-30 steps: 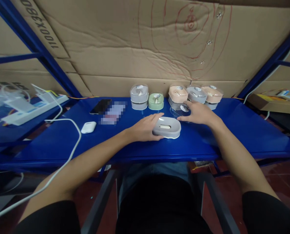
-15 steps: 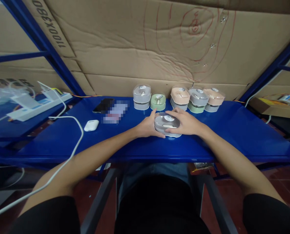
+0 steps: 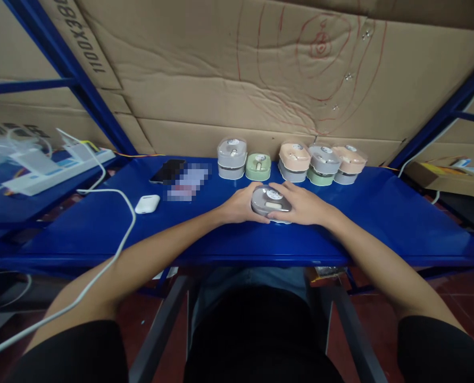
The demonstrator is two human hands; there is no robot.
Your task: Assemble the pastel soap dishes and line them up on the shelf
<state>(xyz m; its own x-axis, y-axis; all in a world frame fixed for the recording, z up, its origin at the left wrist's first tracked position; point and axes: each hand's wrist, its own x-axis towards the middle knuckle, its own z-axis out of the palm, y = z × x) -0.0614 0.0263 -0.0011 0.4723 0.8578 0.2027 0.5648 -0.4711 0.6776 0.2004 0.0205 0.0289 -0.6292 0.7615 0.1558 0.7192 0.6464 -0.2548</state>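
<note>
Close to the table's front edge, a small grey plastic box (image 3: 266, 198) with a clear lid and a round white sticker is held between both hands. My left hand (image 3: 240, 206) wraps its left side, thumb at the front and fingers behind. From the right, my right hand (image 3: 305, 206) grips it the same way, its thumb across the front by the pale latch. The box's lower part is mostly hidden by my fingers. Just behind it sits a single green box (image 3: 257, 169) of similar shape.
Along the back stand stacked boxes: a grey pair (image 3: 232, 159), a peach-topped stack (image 3: 294, 157), a grey-over-green stack (image 3: 323, 160) and another peach-topped stack (image 3: 349, 159). On the left lie a dark phone (image 3: 168, 171), a white earphone case (image 3: 147, 204), a power strip (image 3: 57, 173) and a white cable (image 3: 127, 236).
My left fingers have closed in from a raised position behind the grey box. My right hand has shifted slightly down and around it, and the box appears slightly more tilted.
</note>
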